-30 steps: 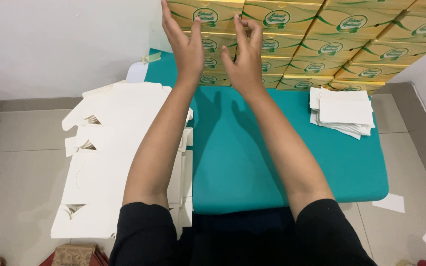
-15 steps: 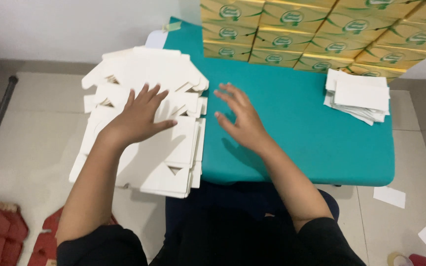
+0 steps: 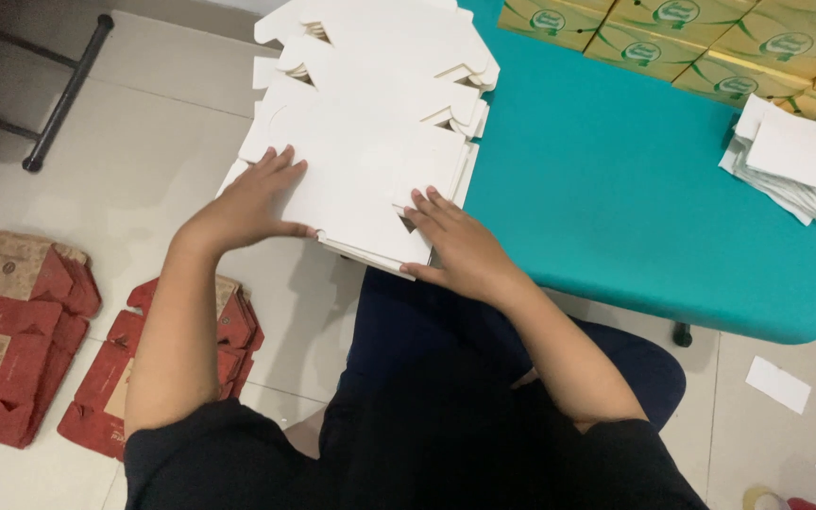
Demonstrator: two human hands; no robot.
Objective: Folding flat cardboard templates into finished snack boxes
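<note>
At the near left corner of the desk (image 3: 635, 217), in the head view, I see my left hand (image 3: 252, 203) lying flat on the top sheet (image 3: 351, 189) of a stack of white die-cut card blanks, fingers spread and open, palm down, thumb along the sheet's near edge. My right hand (image 3: 460, 250) rests on the same sheet's near right corner, fingers loosely apart and extended, fingertips on the card, gripping nothing that I can make out. The stack overhangs the teal desk's left edge, above the tiled floor (image 3: 96, 161). Its long axis runs away from me, tilted slightly rightward, notched flaps pointing to the right. Farther right on the desk lie a pile of white papers (image 3: 800, 156) and green-and-yellow boxes (image 3: 710, 42). Flattened red cartons (image 3: 21, 331) lie on the floor, left.
</note>
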